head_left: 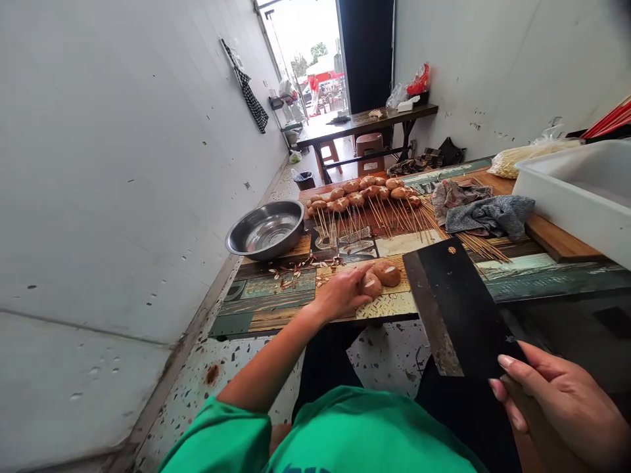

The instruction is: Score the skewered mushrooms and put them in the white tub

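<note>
My left hand [344, 293] is at the table's near edge, its fingers and thumb around a brown shiitake mushroom [372, 285]. Touching that one is another mushroom cap [387, 273] with a pale cut mark on top. My right hand [562, 394] grips the handle of a black cleaver [458, 309], whose wide blade is held off the table to the right of the mushrooms. Farther back lie several skewered mushrooms [355, 199] with crosses cut in their caps, sticks pointing towards me. Mushroom trimmings [290, 279] are scattered left of my left hand.
A steel basin [266, 231] stands at the table's left edge. On the right are bare skewers [480, 248], crumpled cloths [490, 213], a wooden board [562, 240] and a white plastic tub [582, 190]. A second table [365, 123] with stools stands near the doorway.
</note>
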A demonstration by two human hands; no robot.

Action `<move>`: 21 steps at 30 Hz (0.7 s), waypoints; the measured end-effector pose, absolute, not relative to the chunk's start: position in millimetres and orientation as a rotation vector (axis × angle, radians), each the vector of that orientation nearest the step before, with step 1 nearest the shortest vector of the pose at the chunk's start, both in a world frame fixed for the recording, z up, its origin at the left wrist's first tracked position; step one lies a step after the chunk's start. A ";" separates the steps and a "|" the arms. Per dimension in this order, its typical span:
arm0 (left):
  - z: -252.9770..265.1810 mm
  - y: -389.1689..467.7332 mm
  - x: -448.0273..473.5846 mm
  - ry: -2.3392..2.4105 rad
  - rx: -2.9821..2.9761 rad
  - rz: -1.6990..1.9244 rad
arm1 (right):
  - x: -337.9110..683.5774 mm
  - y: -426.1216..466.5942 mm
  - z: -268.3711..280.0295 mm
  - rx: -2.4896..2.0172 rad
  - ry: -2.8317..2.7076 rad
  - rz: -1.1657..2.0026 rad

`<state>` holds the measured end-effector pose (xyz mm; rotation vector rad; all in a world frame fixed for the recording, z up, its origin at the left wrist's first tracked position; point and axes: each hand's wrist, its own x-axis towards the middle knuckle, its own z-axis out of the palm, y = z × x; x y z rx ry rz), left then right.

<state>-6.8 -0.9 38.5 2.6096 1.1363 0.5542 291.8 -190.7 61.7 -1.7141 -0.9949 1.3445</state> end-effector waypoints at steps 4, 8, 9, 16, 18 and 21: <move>32.7 0.0 -34.4 1.111 2.703 0.495 | 272.8 -188.8 63.8 -1.638 -1.031 1.339; 32.2 -14.0 -40.6 1.183 2.747 0.637 | 266.7 -180.7 57.6 -1.609 -1.115 1.369; 30.6 -17.7 -37.4 1.206 2.725 0.725 | 266.6 -178.1 57.1 -1.611 -1.127 1.371; 10.8 -25.2 -4.4 1.338 2.563 1.041 | 252.0 -169.2 75.4 -1.655 -1.108 1.472; 6.7 -24.7 -2.4 1.336 2.545 1.025 | 246.0 -169.8 80.6 -1.681 -1.090 1.476; 1.8 -25.4 -3.6 1.325 2.508 1.032 | 241.2 -170.3 85.0 -1.713 -1.075 1.474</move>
